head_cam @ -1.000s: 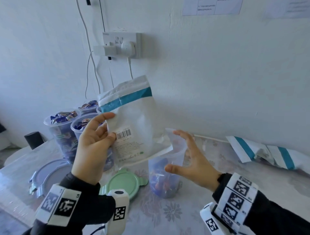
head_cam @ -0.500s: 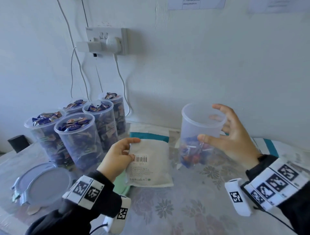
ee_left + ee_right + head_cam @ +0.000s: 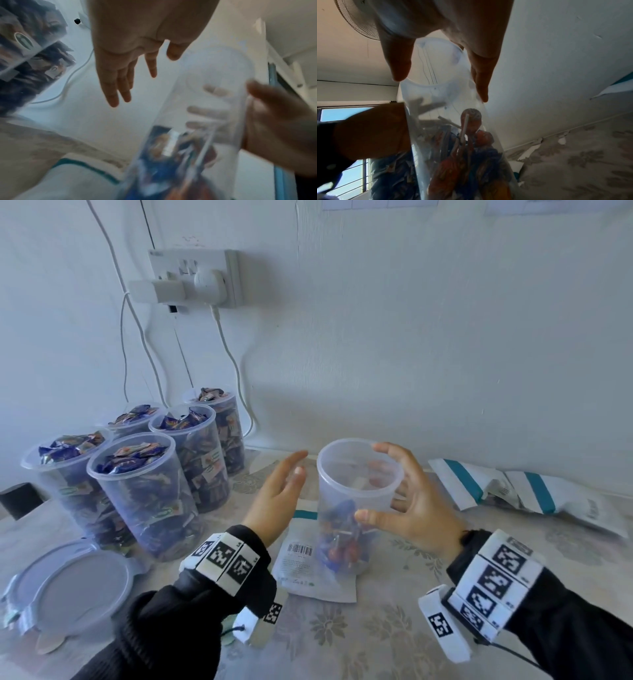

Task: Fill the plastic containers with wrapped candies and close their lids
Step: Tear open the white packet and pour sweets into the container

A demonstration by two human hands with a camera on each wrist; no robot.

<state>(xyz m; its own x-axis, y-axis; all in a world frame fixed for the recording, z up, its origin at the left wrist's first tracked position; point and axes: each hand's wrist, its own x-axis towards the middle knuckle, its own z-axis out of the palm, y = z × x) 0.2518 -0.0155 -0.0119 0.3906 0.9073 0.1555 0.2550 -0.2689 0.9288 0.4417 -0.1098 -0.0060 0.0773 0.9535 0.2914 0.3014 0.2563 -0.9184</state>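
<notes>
My right hand (image 3: pixel 394 491) grips a clear plastic container (image 3: pixel 342 474) near its rim, thumb in front and fingers behind, holding it above the table. A few wrapped candies (image 3: pixel 342 549) lie in its bottom. My left hand (image 3: pixel 287 477) is held open with straight fingers just left of the container, a small gap between them. A white pouch with a teal stripe (image 3: pixel 308 570) lies flat on the table below both hands. The right wrist view shows the hand (image 3: pixel 441 89) round the container (image 3: pixel 436 75) and the candies (image 3: pixel 467 162). The left wrist view shows the empty hand (image 3: pixel 120 60) beside the container (image 3: pixel 214 94).
Several open containers (image 3: pixel 137 491) heaped full of candies stand at the left by the wall. A grey-blue lid (image 3: pixel 75 587) lies in front of them. More white pouches (image 3: pixel 513 491) lie at the right along the wall. Cables hang from a wall socket (image 3: pixel 191 278).
My left hand has laid the pouch on the table, let go of it and risen beside the container. My right hand still holds the container, now over the pouch.
</notes>
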